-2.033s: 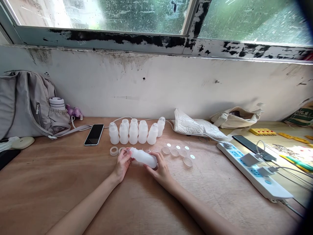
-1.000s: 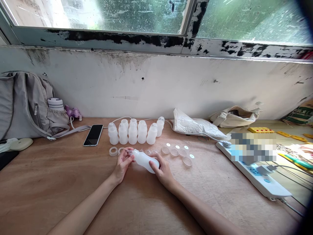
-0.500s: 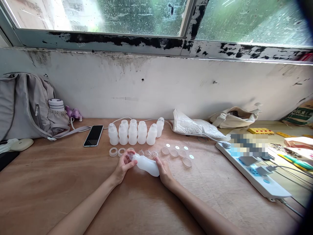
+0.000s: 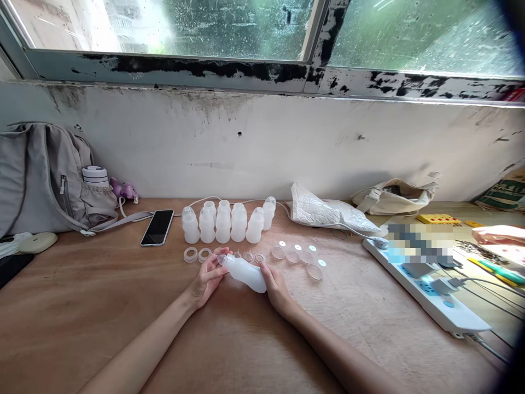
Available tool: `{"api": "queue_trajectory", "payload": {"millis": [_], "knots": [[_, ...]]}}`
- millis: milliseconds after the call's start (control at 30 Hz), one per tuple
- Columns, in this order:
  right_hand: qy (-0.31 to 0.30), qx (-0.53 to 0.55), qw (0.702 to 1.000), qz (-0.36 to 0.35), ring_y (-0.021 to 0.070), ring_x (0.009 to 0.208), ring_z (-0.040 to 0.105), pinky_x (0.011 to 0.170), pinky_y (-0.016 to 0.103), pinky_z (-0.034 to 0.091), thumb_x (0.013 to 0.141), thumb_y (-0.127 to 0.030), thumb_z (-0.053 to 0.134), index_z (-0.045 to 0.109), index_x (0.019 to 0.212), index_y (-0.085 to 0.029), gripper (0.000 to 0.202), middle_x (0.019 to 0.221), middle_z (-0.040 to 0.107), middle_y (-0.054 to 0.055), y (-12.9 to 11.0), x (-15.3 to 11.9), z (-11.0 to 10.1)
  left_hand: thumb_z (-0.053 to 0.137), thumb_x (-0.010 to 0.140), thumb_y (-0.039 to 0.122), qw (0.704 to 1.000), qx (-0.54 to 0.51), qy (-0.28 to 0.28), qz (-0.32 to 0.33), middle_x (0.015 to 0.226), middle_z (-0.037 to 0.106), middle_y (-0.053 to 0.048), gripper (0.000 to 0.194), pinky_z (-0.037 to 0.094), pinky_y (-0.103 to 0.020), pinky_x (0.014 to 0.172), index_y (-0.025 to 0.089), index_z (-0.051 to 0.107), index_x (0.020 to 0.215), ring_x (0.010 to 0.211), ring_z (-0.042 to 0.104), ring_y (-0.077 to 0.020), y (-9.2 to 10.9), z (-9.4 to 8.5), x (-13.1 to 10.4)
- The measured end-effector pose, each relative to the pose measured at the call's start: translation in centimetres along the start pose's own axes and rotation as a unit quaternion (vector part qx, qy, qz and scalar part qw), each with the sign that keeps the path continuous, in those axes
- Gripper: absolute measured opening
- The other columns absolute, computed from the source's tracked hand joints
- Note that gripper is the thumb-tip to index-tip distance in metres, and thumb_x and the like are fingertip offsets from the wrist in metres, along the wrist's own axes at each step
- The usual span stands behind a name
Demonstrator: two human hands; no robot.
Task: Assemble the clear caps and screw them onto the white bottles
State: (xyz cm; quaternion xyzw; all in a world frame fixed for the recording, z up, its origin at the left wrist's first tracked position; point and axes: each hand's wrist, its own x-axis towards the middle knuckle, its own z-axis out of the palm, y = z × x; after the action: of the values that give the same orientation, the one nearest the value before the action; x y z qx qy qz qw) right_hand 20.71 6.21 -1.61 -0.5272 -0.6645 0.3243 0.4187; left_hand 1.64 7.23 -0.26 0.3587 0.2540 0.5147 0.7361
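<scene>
A frosted white bottle (image 4: 246, 273) lies tilted between my two hands, its narrow end to the left. My left hand (image 4: 207, 277) is closed round the clear nipple and neck at that end. At the bottle's base, my right hand (image 4: 274, 283) grips it from the right. Just behind are rings (image 4: 191, 254) and clear nipple pieces (image 4: 248, 256), partly hidden by my left hand and the bottle. Several similar bottles (image 4: 222, 224) stand upright farther back. Clear round caps (image 4: 314, 272) and small white discs (image 4: 322, 263) lie to the right.
A phone (image 4: 157, 227) and a grey backpack (image 4: 53, 175) are at the left. Along the wall lie a white padded bag (image 4: 328, 210) and a cream pouch (image 4: 394, 197). A power strip (image 4: 426, 293) with plugs and cables crosses the right side.
The fingers of my left hand have shifted round the nipple end and the wrist has turned a little. The bottle has risen slightly; my right hand still holds its base.
</scene>
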Motion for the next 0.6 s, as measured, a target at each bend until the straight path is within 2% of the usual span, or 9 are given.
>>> {"api": "queue_trajectory", "payload": {"millis": [200,333,467,600], "knots": [[0.002,0.003,1.000,0.013,0.0128,0.052,0.041,0.048,0.025,0.029,0.087,-0.046,0.025,0.046,0.058,-0.018,0.045,0.056,0.047,0.000,-0.23,-0.06,-0.07,0.066,0.067,0.018,1.000,0.009,0.020,-0.005,0.092,0.055,-0.004,0.036,0.039,-0.026,0.074,0.020,0.056,0.102,0.084,0.051,-0.0145,-0.36,0.06,0.00],[0.017,0.005,1.000,0.010,0.0122,0.051,0.038,0.048,0.025,0.027,0.087,-0.044,0.026,0.045,0.058,-0.018,0.044,0.055,0.043,-0.001,-0.43,-0.09,-0.13,0.069,0.062,0.014,1.000,-0.005,0.011,-0.008,0.094,0.056,-0.004,0.046,0.037,-0.028,0.081,0.021,0.054,0.104,0.089,0.052,-0.0166,-0.14,0.18,-0.03],[0.013,0.004,1.000,0.008,0.0120,0.052,0.038,0.048,0.025,0.028,0.088,-0.043,0.026,0.047,0.061,-0.018,0.042,0.056,0.044,-0.001,-0.42,-0.09,-0.12,0.067,0.066,0.018,1.000,-0.003,0.025,-0.004,0.094,0.057,-0.005,0.038,0.037,-0.030,0.081,0.020,0.054,0.101,0.088,0.053,-0.0165,-0.14,0.22,0.04],[0.021,0.000,1.000,0.010,0.0121,0.053,0.039,0.048,0.025,0.029,0.088,-0.041,0.026,0.047,0.061,-0.018,0.042,0.056,0.044,0.000,-0.32,-0.05,-0.09,0.064,0.063,0.011,1.000,-0.022,0.015,-0.011,0.095,0.057,-0.004,0.042,0.036,-0.031,0.084,0.021,0.053,0.103,0.089,0.053,-0.0165,-0.05,0.15,0.14]]}}
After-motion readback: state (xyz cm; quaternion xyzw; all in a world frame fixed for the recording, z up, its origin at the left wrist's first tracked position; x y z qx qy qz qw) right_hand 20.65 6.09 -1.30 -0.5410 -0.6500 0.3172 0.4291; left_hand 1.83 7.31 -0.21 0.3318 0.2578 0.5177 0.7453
